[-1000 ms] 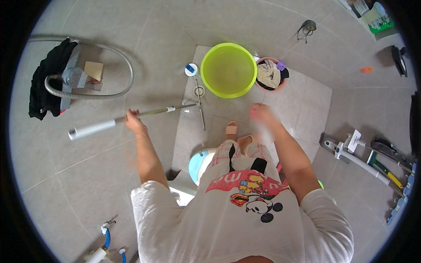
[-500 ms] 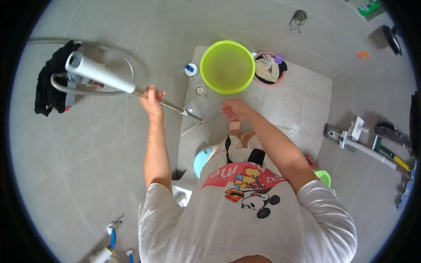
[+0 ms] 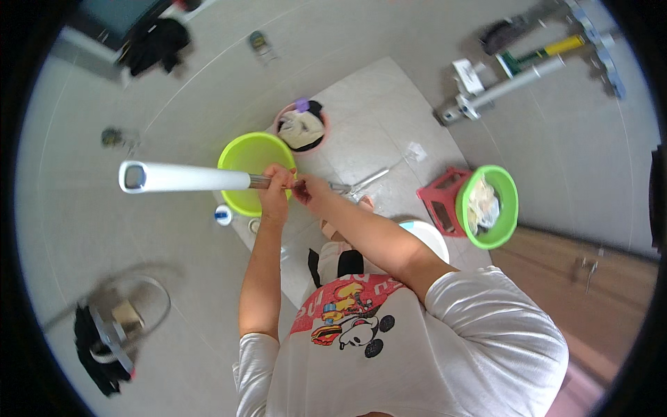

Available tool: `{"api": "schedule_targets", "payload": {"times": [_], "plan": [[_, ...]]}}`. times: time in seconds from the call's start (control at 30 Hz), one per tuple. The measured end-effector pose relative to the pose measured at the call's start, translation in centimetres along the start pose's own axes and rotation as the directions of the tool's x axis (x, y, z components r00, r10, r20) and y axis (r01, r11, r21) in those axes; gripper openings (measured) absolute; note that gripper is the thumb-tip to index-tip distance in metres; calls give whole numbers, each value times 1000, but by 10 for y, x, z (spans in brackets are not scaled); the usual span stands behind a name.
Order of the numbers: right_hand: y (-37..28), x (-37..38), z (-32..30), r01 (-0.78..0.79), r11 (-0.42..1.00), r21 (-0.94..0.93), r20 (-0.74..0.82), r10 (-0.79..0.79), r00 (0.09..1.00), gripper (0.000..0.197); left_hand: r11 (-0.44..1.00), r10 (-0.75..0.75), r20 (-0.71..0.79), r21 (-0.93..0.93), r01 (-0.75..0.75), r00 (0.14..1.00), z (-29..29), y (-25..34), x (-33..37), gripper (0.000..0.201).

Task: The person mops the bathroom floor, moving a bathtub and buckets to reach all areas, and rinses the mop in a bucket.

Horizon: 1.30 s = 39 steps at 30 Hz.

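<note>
With both hands I hold a long pole (image 3: 187, 178) with a thick white grip and a metal shaft. It looks like a floor squeegee or mop, with a narrow bar at its lower end. My left hand (image 3: 276, 186) is wrapped round the shaft just below the white grip. Lower on the shaft, close beside it, my right hand (image 3: 309, 191) is closed, its fingers partly hidden. The pole lies slantwise across the view, its white grip toward the left. Below my hands is a lime-green basin (image 3: 240, 149), and the narrow end reaches the tiled floor near my feet.
A pink basket (image 3: 325, 132) of clothes stands beside the basin. To the right, a green basin (image 3: 514, 208) with pale contents rests by a red stool (image 3: 441, 194). A white-rimmed bucket (image 3: 434, 240) is near my legs. Cleaning tools (image 3: 514, 87) hang on the right wall.
My view has swung to the right. My right hand, empty and apart before, is now on the shaft beside my left. The pole's lower end has moved to the right across the floor.
</note>
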State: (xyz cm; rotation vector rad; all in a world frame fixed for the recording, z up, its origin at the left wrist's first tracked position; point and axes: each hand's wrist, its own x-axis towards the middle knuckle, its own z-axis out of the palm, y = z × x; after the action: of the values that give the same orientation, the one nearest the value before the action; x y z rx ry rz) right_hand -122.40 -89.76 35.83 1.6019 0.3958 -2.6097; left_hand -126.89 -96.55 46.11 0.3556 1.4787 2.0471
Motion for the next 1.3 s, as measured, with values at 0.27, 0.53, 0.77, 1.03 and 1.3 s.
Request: {"api": "schedule_targets", "payload": {"times": [0.27,0.53,0.77,1.03,1.3], "plan": [[-127,3,-154,452,809,376,-284,-364,887,10,879,112,520,346,-329,847,122,12,-6,19],[-216,15,-243,502,660,558,-449,-268,852,9,758,-167,763,505,-414,624,189,-35,-3,25],[-277,59,-333,553,706,442,-473,-341,813,10,810,-294,749,525,-261,593,244,-98,36,23],[-308,79,-350,580,732,357,-565,-325,759,10,863,-179,760,427,-272,625,268,-125,56,18],[-236,106,-290,535,844,-43,-365,-512,778,8,824,-178,748,468,-318,639,230,-42,75,19]]}}
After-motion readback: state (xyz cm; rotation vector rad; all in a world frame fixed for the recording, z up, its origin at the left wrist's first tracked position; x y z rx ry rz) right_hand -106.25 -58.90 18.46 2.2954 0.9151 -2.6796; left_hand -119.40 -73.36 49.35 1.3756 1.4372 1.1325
